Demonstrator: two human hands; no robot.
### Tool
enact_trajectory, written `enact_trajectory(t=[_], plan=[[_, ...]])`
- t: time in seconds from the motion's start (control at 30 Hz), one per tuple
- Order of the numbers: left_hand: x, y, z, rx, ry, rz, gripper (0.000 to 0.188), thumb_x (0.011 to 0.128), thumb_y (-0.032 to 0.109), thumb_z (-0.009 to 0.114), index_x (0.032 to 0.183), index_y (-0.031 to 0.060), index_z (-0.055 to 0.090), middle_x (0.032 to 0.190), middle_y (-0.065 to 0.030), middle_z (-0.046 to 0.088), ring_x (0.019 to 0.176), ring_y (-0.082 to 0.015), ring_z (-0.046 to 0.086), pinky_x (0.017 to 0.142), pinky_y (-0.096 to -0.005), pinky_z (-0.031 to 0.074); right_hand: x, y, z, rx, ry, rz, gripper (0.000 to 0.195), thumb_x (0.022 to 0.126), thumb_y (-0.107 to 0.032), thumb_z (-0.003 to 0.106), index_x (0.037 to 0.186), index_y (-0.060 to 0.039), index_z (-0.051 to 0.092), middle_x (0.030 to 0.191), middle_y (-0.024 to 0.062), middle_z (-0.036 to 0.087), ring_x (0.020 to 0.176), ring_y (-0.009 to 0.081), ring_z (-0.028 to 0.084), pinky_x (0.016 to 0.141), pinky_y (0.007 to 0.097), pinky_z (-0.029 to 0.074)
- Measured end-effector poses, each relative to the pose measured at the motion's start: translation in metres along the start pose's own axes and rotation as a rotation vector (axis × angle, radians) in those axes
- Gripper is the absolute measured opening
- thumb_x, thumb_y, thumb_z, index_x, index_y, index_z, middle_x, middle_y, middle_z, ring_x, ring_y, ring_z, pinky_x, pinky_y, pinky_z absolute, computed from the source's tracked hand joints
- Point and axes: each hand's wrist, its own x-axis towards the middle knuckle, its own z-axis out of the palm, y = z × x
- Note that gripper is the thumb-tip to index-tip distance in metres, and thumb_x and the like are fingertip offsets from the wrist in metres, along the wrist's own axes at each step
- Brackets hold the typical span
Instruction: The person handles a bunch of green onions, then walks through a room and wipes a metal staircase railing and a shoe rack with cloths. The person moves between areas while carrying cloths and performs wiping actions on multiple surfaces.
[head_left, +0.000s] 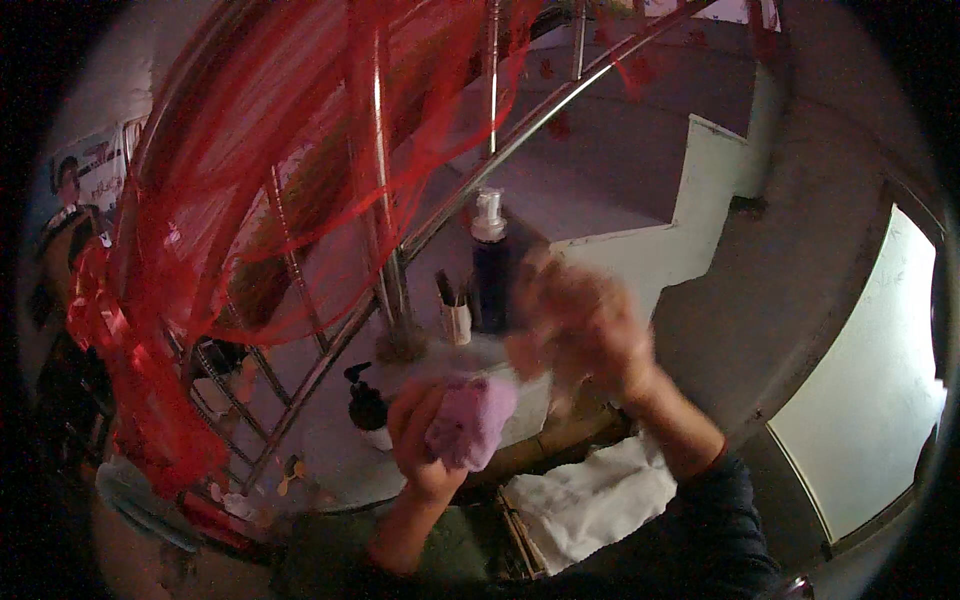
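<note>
A folded pink cloth (476, 424) is gripped in my left hand (424, 435), above the light stair surface. My right hand (585, 322) is raised to its right, motion-blurred, so I cannot tell whether it holds anything. Beside that hand stands a tall dark bottle (491, 277) with a clear pump top. A small white cup (456, 322) holding dark, thin items stands left of the bottle. Left of my left hand is a dark pump bottle (367, 405) with a white base. Below my hands, a crumpled white cloth (592, 502) lies in a box or basket.
A metal stair railing (382, 150) draped in sheer red fabric (255, 150) crosses the left side. Pale stepped trim (637, 251) runs up the stairs by the wall. A bright panel (862, 382) is at right. A framed picture of a person (75, 202) appears at far left.
</note>
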Motion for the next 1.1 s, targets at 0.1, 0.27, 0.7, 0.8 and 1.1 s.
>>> enact_trajectory(t=[0.1, 0.27, 0.7, 0.8, 1.1], plan=[[0.05, -0.006, 0.038, -0.081, -0.038, 0.208, 0.044, 0.081, 0.018, 0.074, 0.12, 0.0016, 0.061, 0.117, -0.0141, 0.06, 0.101, -0.032, 0.059, 0.086, -0.0415, 0.048, 0.057, -0.046, -0.041, -0.259, 0.149, -0.014, 0.036, 0.094, -0.018, 0.051, 0.126, -0.0043, 0.053, 0.121, 0.0147, 0.056, 0.106, 0.0254, 0.057, 0.091, 0.0373, 0.048], [0.117, 0.021, 0.11, 0.028, -0.142, 0.228, 0.045, 0.077, 0.005, 0.068, 0.121, 0.0016, 0.059, 0.128, -0.0161, 0.054, 0.111, -0.0351, 0.054, 0.097, -0.0437, 0.041, 0.117, 0.033, -0.105, -1.322, -0.571, -0.286, 0.026, 0.091, -0.015, 0.053, 0.113, -0.0036, 0.06, 0.113, 0.0158, 0.062, 0.113, 0.0253, 0.058, 0.089, 0.035, 0.052], [0.12, -0.011, 0.173, 0.112, -0.177, 0.202, 0.038, 0.069, -0.002, 0.062, 0.107, -0.0009, 0.06, 0.107, -0.0139, 0.059, 0.102, -0.0371, 0.055, 0.089, -0.0448, 0.043, 0.142, 0.028, -0.113, -1.306, -0.617, -0.324, 0.028, 0.09, -0.02, 0.053, 0.117, -0.0159, 0.061, 0.12, 0.0039, 0.061, 0.114, 0.0241, 0.058, 0.088, 0.0355, 0.052], [0.121, -0.01, 0.17, 0.135, -0.236, 0.179, 0.04, 0.067, -0.001, 0.064, 0.107, 0.0015, 0.059, 0.106, -0.013, 0.057, 0.101, -0.0375, 0.053, 0.089, -0.0455, 0.042, 0.154, 0.039, -0.145, -1.508, -0.51, -0.554, 0.042, 0.087, -0.023, 0.057, 0.128, -0.0135, 0.055, 0.12, 0.0081, 0.061, 0.115, 0.0259, 0.057, 0.098, 0.0391, 0.045], [0.118, -0.022, 0.178, 0.07, -0.223, 0.235, 0.036, 0.072, 0.012, 0.068, 0.107, 0.0093, 0.06, 0.106, -0.0116, 0.059, 0.102, -0.0357, 0.053, 0.092, -0.0508, 0.038, 0.353, -0.009, -0.237, -1.378, 0.688, -0.328, 0.028, 0.097, -0.022, 0.049, 0.121, -0.0117, 0.059, 0.116, 0.0131, 0.061, 0.104, 0.0316, 0.059, 0.086, 0.0414, 0.049]])
